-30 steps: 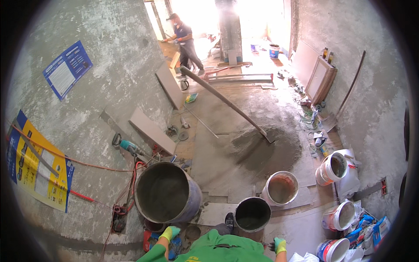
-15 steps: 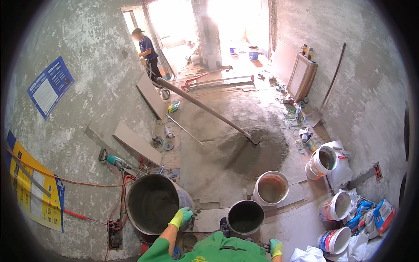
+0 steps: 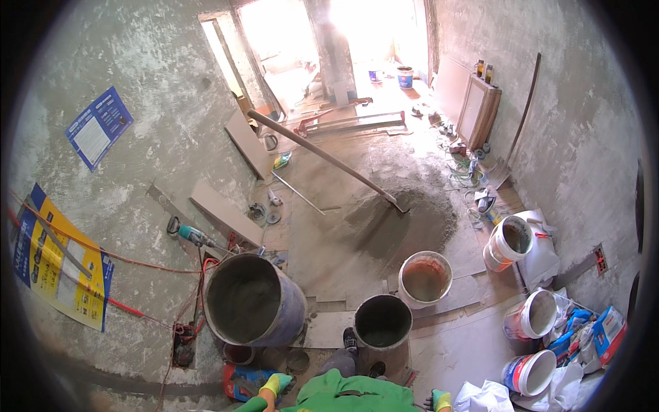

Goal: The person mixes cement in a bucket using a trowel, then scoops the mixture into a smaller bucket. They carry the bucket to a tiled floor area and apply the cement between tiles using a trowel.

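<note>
My left hand [image 3: 276, 384], in a yellow-green glove, hangs beside my body at the lower edge, off the big bucket. Its fingers are loosely extended and nothing shows in them. Ahead of it stands a large bucket [image 3: 292, 302] with grey wet mortar [image 3: 244, 299] inside. A red and blue bag [image 3: 241, 382] lies just left of this hand. My right hand [image 3: 439, 400], gloved alike, is partly cut off by the lower edge. Its visible fingers look apart, with nothing seen in them. Before my feet stands a dark-filled bucket [image 3: 383, 321], with a white bucket [image 3: 425, 278] of murky water beyond.
A long-handled hoe [image 3: 329, 159] rests in a grey mortar heap [image 3: 412, 223]. A teal power mixer [image 3: 195, 235] leans by the left wall, with red hoses and cables. White buckets [image 3: 535, 312] and bags [image 3: 607, 333] line the right side. Boards [image 3: 226, 213] lean left.
My left hand has let go of the big bucket's rim and dropped back toward my body. The person by the far doorway is out of sight. My view has shifted slightly.
</note>
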{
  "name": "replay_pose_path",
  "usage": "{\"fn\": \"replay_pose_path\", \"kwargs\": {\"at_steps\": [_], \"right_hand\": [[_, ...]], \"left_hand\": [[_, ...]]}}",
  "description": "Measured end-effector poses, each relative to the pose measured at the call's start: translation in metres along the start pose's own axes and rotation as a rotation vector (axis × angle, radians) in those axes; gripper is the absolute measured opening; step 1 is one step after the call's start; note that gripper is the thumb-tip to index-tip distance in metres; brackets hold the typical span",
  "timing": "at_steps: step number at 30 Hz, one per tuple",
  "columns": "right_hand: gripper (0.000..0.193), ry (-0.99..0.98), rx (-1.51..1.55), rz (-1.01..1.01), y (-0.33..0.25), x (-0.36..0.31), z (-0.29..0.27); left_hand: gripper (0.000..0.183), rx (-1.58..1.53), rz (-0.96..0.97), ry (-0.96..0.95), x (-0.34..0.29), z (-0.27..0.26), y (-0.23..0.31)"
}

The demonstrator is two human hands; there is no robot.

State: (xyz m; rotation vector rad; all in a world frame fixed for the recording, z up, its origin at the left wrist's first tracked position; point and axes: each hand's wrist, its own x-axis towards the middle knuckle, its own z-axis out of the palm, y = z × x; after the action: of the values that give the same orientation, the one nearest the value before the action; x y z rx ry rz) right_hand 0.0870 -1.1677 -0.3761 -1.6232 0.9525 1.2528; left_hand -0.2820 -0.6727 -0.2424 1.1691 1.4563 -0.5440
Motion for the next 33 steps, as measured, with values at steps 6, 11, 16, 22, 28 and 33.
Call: {"fn": "replay_pose_path", "kwargs": {"at_steps": [6,11,16,22,28,33], "right_hand": [[0.030,-0.050,-0.073,-0.078,-0.022,-0.013,0.009],[0.028,-0.118,-0.030,-0.304,-0.071,-0.079,0.051],[0.028,-0.138,-0.065,-0.337,-0.077,-0.099,0.064],[0.029,-0.070,-0.041,-0.220,-0.034,-0.054,0.045],[0.031,0.047,-0.152,-0.161,0.009,-0.023,0.055],[0.026,-0.079,-0.141,-0.249,-0.014,-0.078,0.082]], "left_hand": [[0.018,1.148,0.792,0.274,-0.001,0.000,-0.051],[0.019,0.034,0.415,0.068,-0.029,0.020,0.006],[0.024,-0.395,0.217,0.097,-0.047,0.031,0.058],[0.023,-0.355,0.228,0.056,-0.027,0.014,0.041],[0.020,-0.140,0.245,0.086,-0.021,0.002,-0.004],[0.020,0.028,0.413,0.097,-0.028,-0.003,-0.036]]}}
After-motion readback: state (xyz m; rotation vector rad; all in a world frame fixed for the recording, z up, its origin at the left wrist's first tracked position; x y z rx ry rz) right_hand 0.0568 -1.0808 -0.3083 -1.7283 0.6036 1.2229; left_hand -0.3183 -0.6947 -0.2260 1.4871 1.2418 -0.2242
